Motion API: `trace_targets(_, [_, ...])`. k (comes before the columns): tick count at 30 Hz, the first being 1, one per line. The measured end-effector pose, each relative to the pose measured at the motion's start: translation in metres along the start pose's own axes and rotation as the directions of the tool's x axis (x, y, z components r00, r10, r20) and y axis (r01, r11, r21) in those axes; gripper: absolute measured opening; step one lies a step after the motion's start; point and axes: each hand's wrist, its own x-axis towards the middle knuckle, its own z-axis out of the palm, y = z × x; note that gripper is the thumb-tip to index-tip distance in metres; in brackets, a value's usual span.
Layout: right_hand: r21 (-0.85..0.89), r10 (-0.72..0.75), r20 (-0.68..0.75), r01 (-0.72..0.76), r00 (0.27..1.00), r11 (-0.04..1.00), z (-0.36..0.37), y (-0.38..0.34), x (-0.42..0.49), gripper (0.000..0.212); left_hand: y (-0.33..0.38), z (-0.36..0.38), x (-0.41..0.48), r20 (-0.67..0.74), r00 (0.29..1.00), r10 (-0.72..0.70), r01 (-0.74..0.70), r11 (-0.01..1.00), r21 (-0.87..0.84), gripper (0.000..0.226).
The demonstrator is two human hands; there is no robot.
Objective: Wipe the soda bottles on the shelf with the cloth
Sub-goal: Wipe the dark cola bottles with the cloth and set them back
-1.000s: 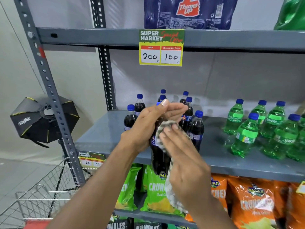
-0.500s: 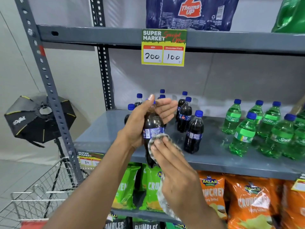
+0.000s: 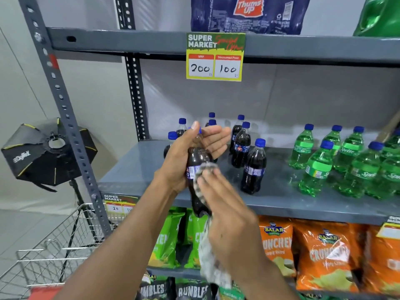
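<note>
My left hand (image 3: 186, 154) grips a dark cola bottle (image 3: 198, 161) with a blue cap, held upright in front of the grey shelf (image 3: 134, 169). My right hand (image 3: 225, 213) presses a grey-white patterned cloth (image 3: 205, 169) against the bottle's label and lower body; the cloth's tail (image 3: 211, 267) hangs below my palm. Several more cola bottles (image 3: 253, 167) stand on the shelf behind and to the right. A group of green Sprite bottles (image 3: 316, 167) stands at the right of the same shelf.
A price sign (image 3: 215, 56) hangs from the upper shelf edge (image 3: 324, 46). Green and orange chip bags (image 3: 324, 254) fill the shelf below. A wire shopping cart (image 3: 54, 252) sits at lower left beside the shelf's upright post (image 3: 71, 118). A black softbox light (image 3: 43, 152) stands left.
The cloth in my right hand has slid down from the bottle's neck to its label and lower body. My left hand has turned the bottle slightly while holding it.
</note>
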Motion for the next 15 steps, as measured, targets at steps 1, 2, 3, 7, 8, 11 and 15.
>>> trace_targets(1, [0.016, 0.034, -0.034, -0.034, 0.999, 0.999, 0.000, 0.000, 0.009, 0.053, -0.001, 0.002, -0.001, 0.007, 1.000, 0.004, -0.004, 1.000, 0.022, 0.051])
trace_targets(2, [0.047, 0.072, -0.067, -0.069, 0.995, 0.996, -0.002, 0.001, 0.018, 0.053, -0.001, 0.005, -0.001, 0.005, 1.000, 0.014, -0.015, 0.999, 0.038, 0.051])
trace_targets(3, [0.083, 0.101, -0.083, -0.094, 0.991, 0.992, -0.002, 0.001, 0.023, 0.053, 0.000, 0.007, -0.001, -0.003, 1.000, 0.031, -0.030, 0.999, 0.044, 0.051])
trace_targets(7, [0.122, 0.123, -0.050, -0.116, 0.991, 0.986, -0.002, -0.004, -0.002, 0.062, 0.011, 0.008, 0.001, -0.044, 0.995, 0.093, -0.094, 0.996, -0.013, 0.049])
trace_targets(8, [0.131, 0.124, -0.042, -0.118, 0.991, 0.984, -0.002, -0.006, -0.011, 0.065, 0.013, 0.006, 0.001, -0.056, 0.993, 0.101, -0.102, 0.994, -0.023, 0.049])
trace_targets(11, [0.096, 0.063, -0.066, -0.056, 0.996, 0.994, -0.001, -0.002, -0.012, 0.061, 0.012, 0.006, -0.002, -0.084, 0.991, 0.104, -0.105, 0.994, -0.013, 0.049])
trace_targets(15, [-0.041, -0.037, -0.030, 0.035, 0.999, 0.999, -0.001, -0.004, 0.013, 0.049, 0.009, 0.017, -0.001, -0.084, 0.995, 0.062, -0.058, 0.997, 0.042, 0.046])
